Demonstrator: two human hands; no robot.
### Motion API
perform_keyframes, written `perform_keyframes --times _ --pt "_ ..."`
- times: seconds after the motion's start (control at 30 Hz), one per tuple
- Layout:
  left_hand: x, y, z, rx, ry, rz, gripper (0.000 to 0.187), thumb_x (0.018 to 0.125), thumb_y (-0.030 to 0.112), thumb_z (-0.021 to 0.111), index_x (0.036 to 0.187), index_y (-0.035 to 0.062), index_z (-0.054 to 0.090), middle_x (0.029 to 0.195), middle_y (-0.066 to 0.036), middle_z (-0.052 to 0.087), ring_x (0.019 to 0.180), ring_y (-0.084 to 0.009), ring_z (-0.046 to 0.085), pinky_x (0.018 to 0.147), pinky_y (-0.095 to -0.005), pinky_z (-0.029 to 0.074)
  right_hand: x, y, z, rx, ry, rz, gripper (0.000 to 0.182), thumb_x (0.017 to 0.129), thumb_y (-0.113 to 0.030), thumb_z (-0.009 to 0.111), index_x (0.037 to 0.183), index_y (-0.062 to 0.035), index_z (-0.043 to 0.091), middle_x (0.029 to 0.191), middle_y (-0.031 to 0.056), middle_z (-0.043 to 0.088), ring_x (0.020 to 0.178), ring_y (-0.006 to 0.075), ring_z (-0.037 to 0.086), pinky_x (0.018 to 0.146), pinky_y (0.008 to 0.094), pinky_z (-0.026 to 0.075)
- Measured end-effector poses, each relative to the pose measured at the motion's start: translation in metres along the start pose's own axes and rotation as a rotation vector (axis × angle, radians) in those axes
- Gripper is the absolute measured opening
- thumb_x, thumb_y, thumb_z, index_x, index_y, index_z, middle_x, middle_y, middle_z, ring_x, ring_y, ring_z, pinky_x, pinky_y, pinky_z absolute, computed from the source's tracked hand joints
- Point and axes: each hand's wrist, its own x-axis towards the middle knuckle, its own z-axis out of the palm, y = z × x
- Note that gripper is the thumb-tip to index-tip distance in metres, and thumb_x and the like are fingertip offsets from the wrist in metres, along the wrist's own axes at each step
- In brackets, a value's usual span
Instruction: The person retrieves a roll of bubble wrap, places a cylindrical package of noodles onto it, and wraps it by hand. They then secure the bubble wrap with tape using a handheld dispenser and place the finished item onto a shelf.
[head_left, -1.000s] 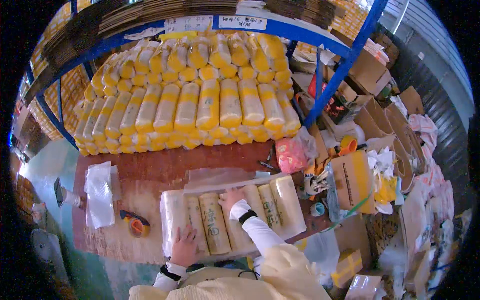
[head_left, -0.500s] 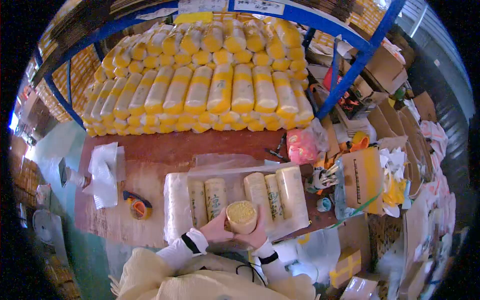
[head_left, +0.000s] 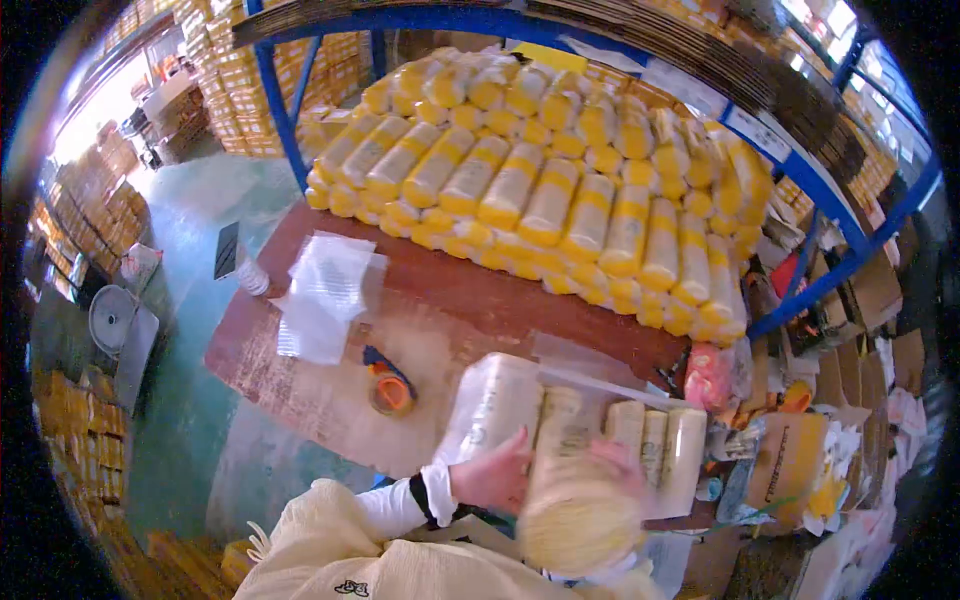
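Note:
A paper-wrapped bundle of noodles (head_left: 580, 530), its pale round end tilted toward me, is blurred by motion over the front of a clear plastic bag. My right hand (head_left: 622, 465) grips its right side, smeared and partly hidden. At its left edge is my left hand (head_left: 490, 475), sharp, with fingers stretched out beside the bundle; whether they touch is hard to see. The clear bag (head_left: 590, 385) lies around several printed paper rolls (head_left: 655, 440). Left of these rests a white plastic-wrapped pack (head_left: 495, 405).
A tape dispenser (head_left: 388, 385) and clear plastic sheets (head_left: 325, 300) lie on the reddish table (head_left: 270, 350). Stacked yellow-banded rolls (head_left: 520, 190) line the back beneath a blue rack (head_left: 280, 110). A cardboard box (head_left: 790, 460) and scraps crowd the right.
My view has swung left, shifting the table rightward in frame. The noodle bundle, held upright between both hands before, now tilts and moves with my right hand; my left fingers have opened.

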Motion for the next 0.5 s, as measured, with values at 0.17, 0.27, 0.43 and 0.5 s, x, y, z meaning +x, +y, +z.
perform_keyframes --times 0.17,0.27,0.43,0.5 --pt "-0.094 0.053 -0.059 -0.337 -0.211 0.290 0.060 0.085 0.049 0.042 0.126 0.0060 0.042 0.120 -0.014 0.051 0.104 -0.0226 0.053 0.087 -0.0378 0.044 0.061 0.029 0.096 -0.610 -0.339 -0.278 0.060 0.075 -0.029 0.065 0.127 -0.0093 0.043 0.134 0.0104 0.037 0.121 0.0282 0.037 0.099 0.0404 0.031" --pt "-0.139 0.085 -0.087 -0.114 0.081 0.559 0.056 0.086 0.035 0.051 0.131 0.0061 0.033 0.124 -0.015 0.045 0.106 -0.0227 0.050 0.088 -0.0365 0.044 0.057 0.101 0.164 0.412 0.115 0.377 0.054 0.082 -0.037 0.057 0.127 -0.0102 0.043 0.132 0.0105 0.039 0.121 0.0245 0.038 0.097 0.0390 0.034" --pt "-0.179 0.091 -0.143 0.678 0.551 0.900 0.081 0.081 0.016 0.061 0.140 0.0063 0.006 0.135 -0.015 0.025 0.122 -0.0223 0.031 0.097 -0.0319 0.034 0.087 0.186 0.234 0.800 0.108 1.121 0.056 0.081 -0.026 0.057 0.131 -0.0110 0.035 0.121 0.0088 0.047 0.111 0.0169 0.047 0.089 0.0352 0.043" --pt "-0.203 0.090 -0.180 0.749 0.538 0.790 0.082 0.081 0.015 0.061 0.139 0.0044 0.004 0.139 -0.015 0.018 0.125 -0.0214 0.025 0.099 -0.0316 0.032 0.075 0.232 0.264 0.826 0.003 0.948 0.065 0.077 -0.019 0.062 0.133 -0.0098 0.029 0.120 0.0096 0.047 0.112 0.0199 0.046 0.087 0.0357 0.045"
